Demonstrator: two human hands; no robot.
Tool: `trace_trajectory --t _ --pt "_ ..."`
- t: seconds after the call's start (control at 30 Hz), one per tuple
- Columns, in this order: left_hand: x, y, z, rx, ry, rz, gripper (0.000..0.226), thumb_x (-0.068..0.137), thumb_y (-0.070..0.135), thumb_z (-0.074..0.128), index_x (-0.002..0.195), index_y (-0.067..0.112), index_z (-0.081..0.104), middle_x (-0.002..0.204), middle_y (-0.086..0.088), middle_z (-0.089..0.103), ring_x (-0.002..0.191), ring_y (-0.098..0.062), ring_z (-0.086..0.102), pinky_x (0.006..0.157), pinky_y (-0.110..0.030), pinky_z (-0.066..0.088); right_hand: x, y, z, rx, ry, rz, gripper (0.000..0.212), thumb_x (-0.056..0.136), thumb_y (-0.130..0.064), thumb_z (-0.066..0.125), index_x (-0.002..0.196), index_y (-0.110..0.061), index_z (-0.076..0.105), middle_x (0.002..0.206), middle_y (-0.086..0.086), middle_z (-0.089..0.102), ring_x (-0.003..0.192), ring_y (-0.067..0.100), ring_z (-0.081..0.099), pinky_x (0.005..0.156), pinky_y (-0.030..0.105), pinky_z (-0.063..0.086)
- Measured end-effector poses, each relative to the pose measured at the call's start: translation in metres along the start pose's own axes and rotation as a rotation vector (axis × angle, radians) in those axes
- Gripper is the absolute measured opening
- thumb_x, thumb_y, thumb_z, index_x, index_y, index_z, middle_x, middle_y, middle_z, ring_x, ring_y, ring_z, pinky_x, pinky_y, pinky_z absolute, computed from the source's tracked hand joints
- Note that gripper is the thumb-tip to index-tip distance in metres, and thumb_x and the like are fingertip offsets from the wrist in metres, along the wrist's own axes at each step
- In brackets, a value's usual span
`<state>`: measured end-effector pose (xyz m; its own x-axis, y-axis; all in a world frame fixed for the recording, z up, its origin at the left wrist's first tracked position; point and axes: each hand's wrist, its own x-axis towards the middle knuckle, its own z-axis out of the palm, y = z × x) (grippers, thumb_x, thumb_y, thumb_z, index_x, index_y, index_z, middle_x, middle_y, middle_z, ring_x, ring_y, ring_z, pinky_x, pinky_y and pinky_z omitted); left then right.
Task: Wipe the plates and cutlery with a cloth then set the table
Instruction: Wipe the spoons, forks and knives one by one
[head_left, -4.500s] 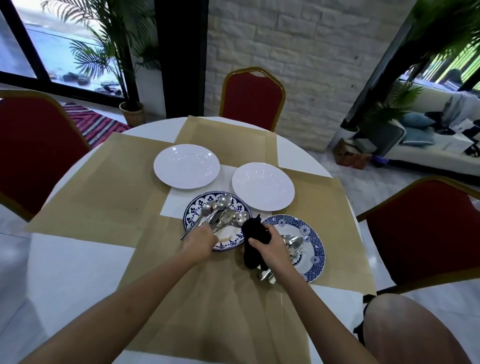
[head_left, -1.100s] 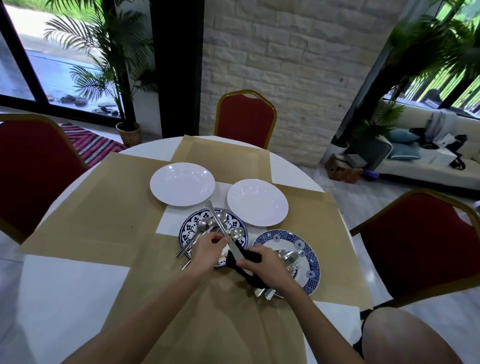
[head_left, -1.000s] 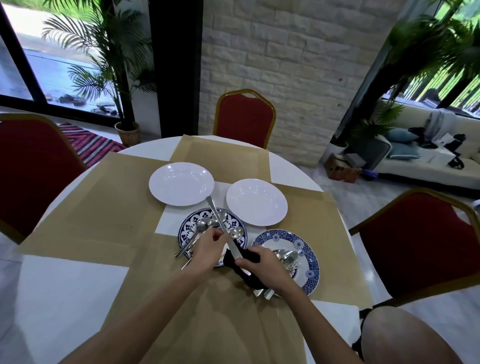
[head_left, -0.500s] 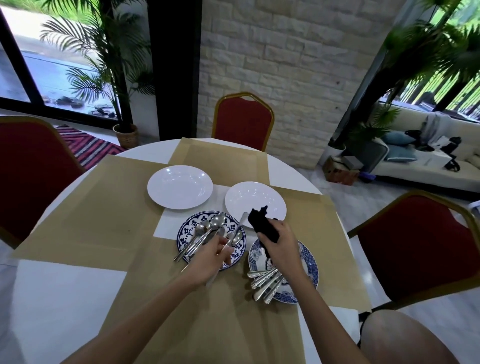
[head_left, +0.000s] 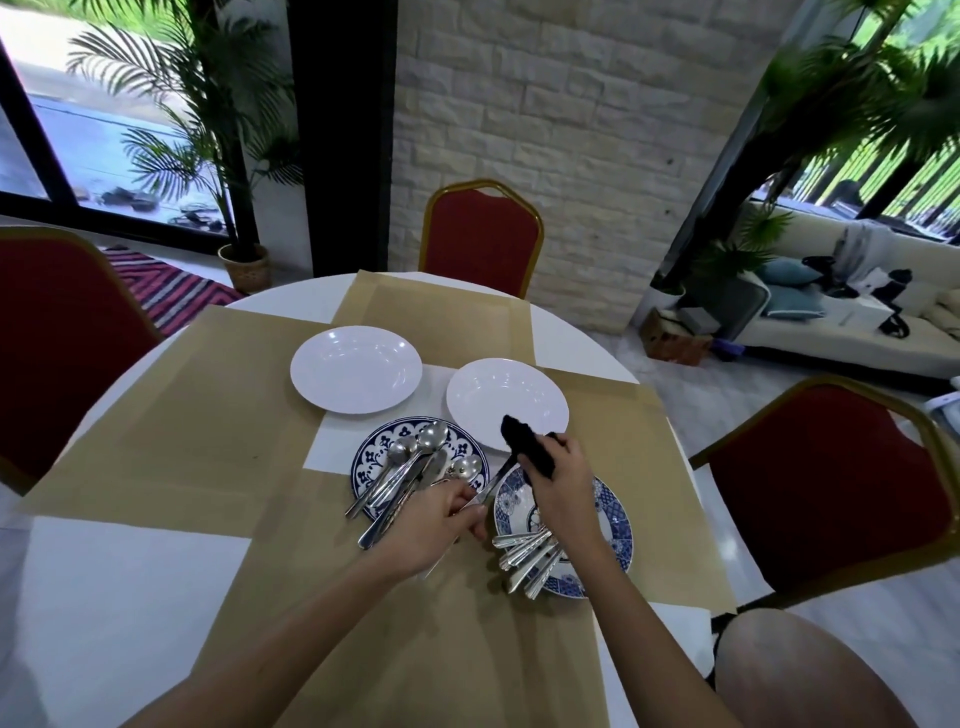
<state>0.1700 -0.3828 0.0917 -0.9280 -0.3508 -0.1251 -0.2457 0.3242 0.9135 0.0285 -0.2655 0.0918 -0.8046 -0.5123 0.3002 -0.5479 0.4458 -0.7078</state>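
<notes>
My left hand (head_left: 436, 525) grips the handle of a table knife (head_left: 493, 486) that slants up to the right. My right hand (head_left: 563, 483) holds a black cloth (head_left: 527, 447) wrapped round the knife's far end, above the right blue-patterned plate (head_left: 613, 525). Several pieces of cutlery (head_left: 527, 558) lie on that plate, partly hidden by my right forearm. The left blue-patterned plate (head_left: 371, 457) carries several spoons (head_left: 421, 452). Two white plates stand behind them, one on the left (head_left: 356, 369) and one on the right (head_left: 506, 402).
A round white table (head_left: 104, 597) is covered with tan placemats (head_left: 171, 431). Red chairs stand at the far side (head_left: 480, 236), at the left (head_left: 62, 332) and at the right (head_left: 826, 493). My knee (head_left: 810, 675) shows at the lower right.
My right hand lifted the black cloth off the right plate and slid it along the knife to its far end. My left hand keeps hold of the knife's handle.
</notes>
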Motion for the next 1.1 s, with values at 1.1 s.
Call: trace_trajectory --t 1.1 --pt "0.007 0.006 0.009 0.87 0.123 0.165 0.017 0.098 0.022 0.044 0.107 0.018 0.058 0.098 -0.004 0.067 0.09 -0.026 0.064 0.065 -0.03 0.038 0.006 -0.007 -0.009 0.82 0.222 0.704 0.04 0.078 -0.011 0.075 0.114 -0.012 0.058 0.107 0.011 0.066 0.098 0.028 0.066 0.081 0.044 0.058"
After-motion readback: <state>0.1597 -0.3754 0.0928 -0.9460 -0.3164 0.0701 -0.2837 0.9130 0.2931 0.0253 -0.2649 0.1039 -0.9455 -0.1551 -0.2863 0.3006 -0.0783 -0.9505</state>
